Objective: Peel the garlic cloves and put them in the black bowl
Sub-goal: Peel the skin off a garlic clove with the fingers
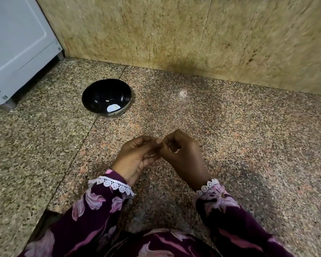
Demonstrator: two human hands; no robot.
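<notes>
Floral sleeves (93, 206) nearest. Left hand (135, 158) and right hand (182, 156) meet fingertip to fingertip; grip contents hidden, cannot tell. Black bowl (93, 97) beyond-left of grip, on the floor.

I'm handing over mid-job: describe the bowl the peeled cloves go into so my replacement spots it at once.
Start at the white appliance standing at the far left against the tan stone wall. On the speckled granite floor just right of it, ahead and left of the person's hands, sits the round glossy black bowl. It is the only dish in view, with pale bits lying in its bottom.
</notes>
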